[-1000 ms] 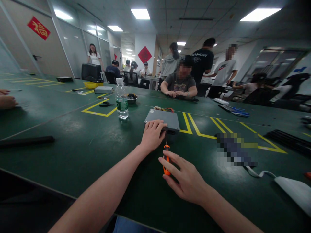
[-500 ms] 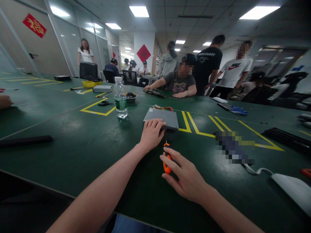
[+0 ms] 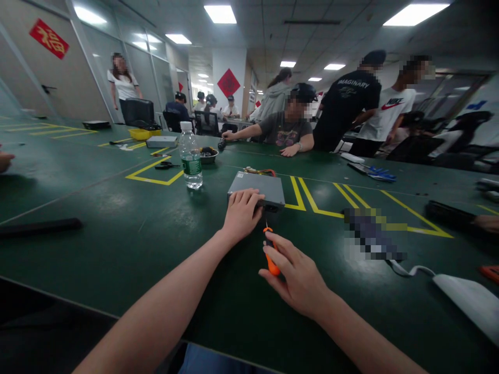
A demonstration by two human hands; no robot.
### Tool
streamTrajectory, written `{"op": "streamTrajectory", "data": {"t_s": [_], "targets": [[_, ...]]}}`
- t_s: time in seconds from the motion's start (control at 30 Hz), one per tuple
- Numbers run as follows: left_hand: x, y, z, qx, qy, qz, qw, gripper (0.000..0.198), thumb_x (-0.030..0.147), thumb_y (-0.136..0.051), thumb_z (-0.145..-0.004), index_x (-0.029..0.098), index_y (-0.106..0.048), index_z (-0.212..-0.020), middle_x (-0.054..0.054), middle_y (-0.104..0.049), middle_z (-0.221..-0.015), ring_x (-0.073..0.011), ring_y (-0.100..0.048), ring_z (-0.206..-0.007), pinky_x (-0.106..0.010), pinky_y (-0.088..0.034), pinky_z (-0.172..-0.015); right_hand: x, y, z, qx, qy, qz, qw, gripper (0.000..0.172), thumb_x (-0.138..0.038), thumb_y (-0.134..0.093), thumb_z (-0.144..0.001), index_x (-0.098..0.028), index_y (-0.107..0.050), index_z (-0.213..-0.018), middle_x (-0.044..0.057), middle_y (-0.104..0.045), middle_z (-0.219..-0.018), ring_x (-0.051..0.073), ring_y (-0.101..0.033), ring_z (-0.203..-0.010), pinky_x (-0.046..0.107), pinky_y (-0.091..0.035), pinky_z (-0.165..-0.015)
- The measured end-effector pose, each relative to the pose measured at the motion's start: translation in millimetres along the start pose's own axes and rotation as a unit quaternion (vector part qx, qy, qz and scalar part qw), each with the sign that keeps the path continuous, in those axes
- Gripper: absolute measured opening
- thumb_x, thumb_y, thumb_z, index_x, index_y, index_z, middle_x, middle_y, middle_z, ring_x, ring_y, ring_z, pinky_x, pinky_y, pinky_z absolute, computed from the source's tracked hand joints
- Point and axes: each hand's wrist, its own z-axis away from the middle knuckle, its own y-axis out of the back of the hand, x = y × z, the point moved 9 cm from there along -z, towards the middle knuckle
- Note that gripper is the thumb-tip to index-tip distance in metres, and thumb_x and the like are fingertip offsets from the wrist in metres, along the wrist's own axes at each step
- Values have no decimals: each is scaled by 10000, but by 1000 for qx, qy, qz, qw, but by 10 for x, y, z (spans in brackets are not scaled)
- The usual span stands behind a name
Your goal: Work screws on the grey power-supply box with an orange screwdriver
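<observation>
A flat grey metal box (image 3: 268, 187) lies on the green table (image 3: 117, 228), with coloured wires at its far edge. My left hand (image 3: 241, 213) rests on the box's near left corner and presses it down. My right hand (image 3: 296, 275) holds an orange-handled screwdriver (image 3: 270, 254). Its thin tip points at the box's near side, just short of it.
A water bottle (image 3: 191, 156) stands left of the box, a small dark bowl (image 3: 208, 155) behind it. Yellow tape lines mark the table. A white object with a strap (image 3: 463, 301) lies at right. A seated person (image 3: 286, 130) reaches across the far side; others stand behind.
My right hand has closed its fingers more around the screwdriver handle. The seated person opposite has stretched an arm out to the left. My left hand stays on the box.
</observation>
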Motion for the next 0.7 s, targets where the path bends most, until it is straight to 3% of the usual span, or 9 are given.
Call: {"op": "streamTrajectory", "data": {"t_s": [0.13, 0.23, 0.37, 0.43, 0.53, 0.6, 0.7], "targets": [[3, 2, -1, -2, 1, 1, 1000, 251, 225, -483, -818, 241, -514, -1067, -31, -534, -1171, -210, -426, -1123, -374, -300, -956, -67, -73, -15, -31, 33, 55, 997, 347, -285, -476, -837, -150, -470, -1157, 185, -510, -1159, 229, -569, -960, 348, -516, -742], [-1, 0, 0, 0, 2, 3, 1000, 250, 227, -486, -818, 240, -512, -1066, -27, -533, -1173, -205, -423, -1126, -368, -301, -957, -54, 33, -46, 38, 54, 72, 995, 237, -229, -499, -819, -111, -532, -1021, 174, -574, -1032, 210, -586, -889, 320, -518, -718], [-7, -3, 3, 2, 2, 8, 1000, 252, 233, -483, -822, 237, -505, -1073, -22, -535, -1171, -199, -421, -1126, -360, -299, -960, 116, 194, -60, 112, -5, 59, 992, 115, -134, -502, -805, -118, -538, -913, 131, -608, -905, 171, -591, -822, 279, -512, -693], [-8, -4, 3, 0, 4, 9, 1000, 254, 234, -483, -821, 238, -504, -1074, -20, -532, -1176, -201, -420, -1126, -362, -299, -962, 128, 202, -63, 106, -18, 81, 991, 91, -131, -503, -807, -134, -549, -885, 119, -613, -895, 156, -593, -776, 268, -508, -666], [-8, -1, 2, -2, 8, 8, 1000, 253, 229, -484, -818, 242, -508, -1069, -21, -532, -1175, -201, -421, -1125, -366, -299, -964, 6, 127, -67, 73, 21, 130, 989, 83, -170, -517, -811, -150, -571, -869, 121, -613, -914, 150, -595, -732, 272, -504, -646], [-6, 3, 1, -1, 11, 8, 1000, 249, 223, -482, -817, 242, -512, -1063, -24, -536, -1168, -201, -420, -1129, -369, -297, -966, -61, 51, -57, 55, 41, 147, 987, 103, -218, -517, -820, -157, -580, -874, 127, -603, -925, 163, -599, -768, 284, -506, -664], [-2, 4, -1, -1, 12, 9, 1000, 244, 221, -480, -818, 240, -516, -1059, -26, -535, -1167, -203, -417, -1132, -369, -296, -967, -15, -71, -26, 24, 14, 153, 988, 158, -265, -499, -834, -155, -573, -921, 148, -570, -997, 185, -595, -845, 290, -514, -670]]}}
